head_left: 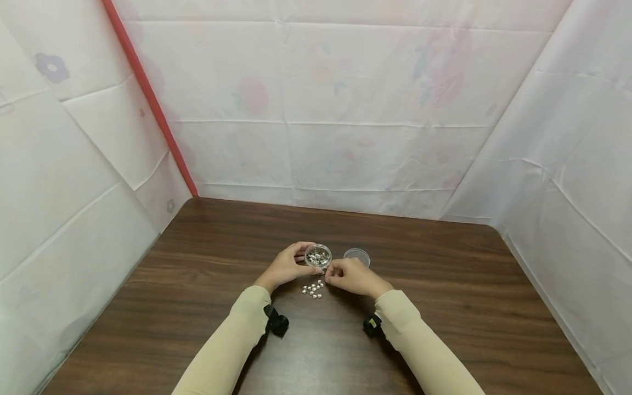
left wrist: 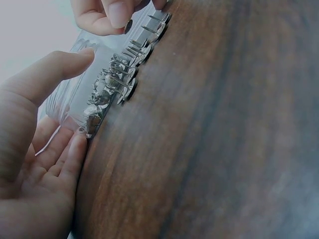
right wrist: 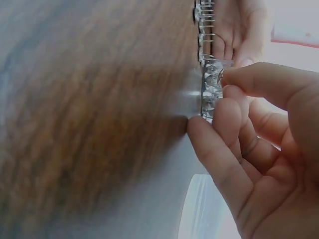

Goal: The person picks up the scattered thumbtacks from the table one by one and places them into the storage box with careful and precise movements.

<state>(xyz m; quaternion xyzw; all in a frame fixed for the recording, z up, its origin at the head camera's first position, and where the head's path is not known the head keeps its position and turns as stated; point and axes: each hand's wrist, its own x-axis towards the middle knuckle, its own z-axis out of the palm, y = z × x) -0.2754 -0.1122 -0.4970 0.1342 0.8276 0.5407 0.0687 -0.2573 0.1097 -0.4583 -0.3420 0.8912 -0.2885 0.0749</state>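
Clear jar (left wrist: 75, 92) of tacks (head_left: 317, 256) sat mid-frame, lower half; left hand (head_left: 288, 267), fingers curled round it — steadying, I judged. Right hand (head_left: 353, 276), fingers pinching one tack (left wrist: 128, 26) near jar. Loose tacks (head_left: 314, 288) below on desk (head_left: 419, 274), several pins-up — likely easy to grasp. Lid (head_left: 357, 254) lay right.

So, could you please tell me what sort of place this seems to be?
Probably a makeshift indoor recording booth: pale printed sheets line three sides of a wood-grain table, and black devices, apparently cameras, are worn at both wrists.
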